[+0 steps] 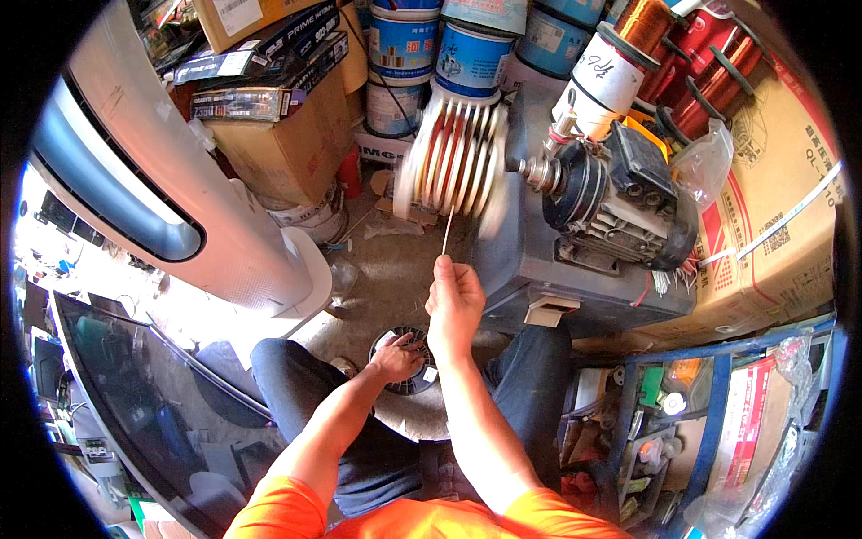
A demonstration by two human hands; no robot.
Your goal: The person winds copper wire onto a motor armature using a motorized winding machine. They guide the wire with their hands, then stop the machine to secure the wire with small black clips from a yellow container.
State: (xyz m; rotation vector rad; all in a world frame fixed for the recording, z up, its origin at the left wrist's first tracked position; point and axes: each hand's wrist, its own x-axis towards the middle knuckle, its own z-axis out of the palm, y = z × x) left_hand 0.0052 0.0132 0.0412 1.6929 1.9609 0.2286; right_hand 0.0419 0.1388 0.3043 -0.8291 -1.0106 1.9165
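My right hand (453, 310) pinches a thin pale wire (447, 232), which runs up to a multi-groove winding former (453, 157). The former is motion-blurred, with reddish windings between some discs, and sits on the shaft of a dark motor (628, 207). My left hand (395, 357) lies with fingers apart on a dark round spool (416, 382) low between my knees. The motor stands on a grey machine base (530, 278) just ahead of my right knee.
Stacked paint buckets (471, 63) and cardboard boxes (287, 153) are behind. A white tower appliance (206, 260) and a dark glass panel (153, 395) stand left. Copper wire spools (709, 99), a large carton (772, 234) and a blue shelf frame (718, 395) are right.
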